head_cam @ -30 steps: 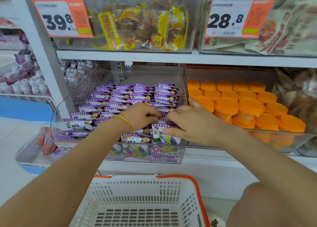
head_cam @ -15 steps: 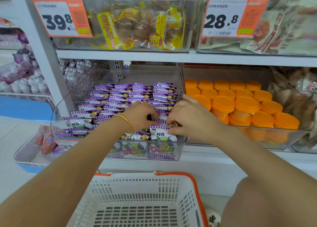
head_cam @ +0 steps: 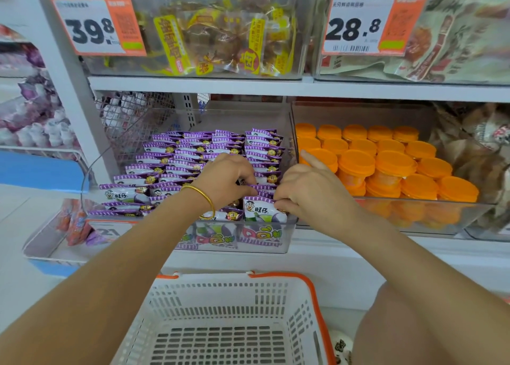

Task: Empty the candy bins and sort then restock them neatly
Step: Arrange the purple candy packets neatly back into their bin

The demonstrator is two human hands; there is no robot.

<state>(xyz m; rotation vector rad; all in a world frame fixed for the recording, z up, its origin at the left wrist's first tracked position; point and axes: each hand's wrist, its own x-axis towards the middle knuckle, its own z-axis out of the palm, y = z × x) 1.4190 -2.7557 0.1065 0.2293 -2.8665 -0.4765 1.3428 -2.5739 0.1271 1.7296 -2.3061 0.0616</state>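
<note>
Reaching into the bin [head_cam: 237, 119], the left hand [head_cam: 226, 179] curls its fingers round purple packets [head_cam: 176, 157] near the bin's front middle, while the right hand [head_cam: 311, 190] pinches packet tops at its front right corner, index finger lifted. Packets fill the bin in upright rows. Orange tubs [head_cam: 356, 161] sit just right of the bin, and a white basket [head_cam: 229, 304] stands below it.

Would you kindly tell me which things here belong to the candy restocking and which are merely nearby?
Job: purple-and-white candy packets, clear plastic bin, left hand, right hand, white plastic basket with orange rim.
Nearby: orange-lidded round tubs, orange price tags, yellow-labelled clear snack bags.
</note>
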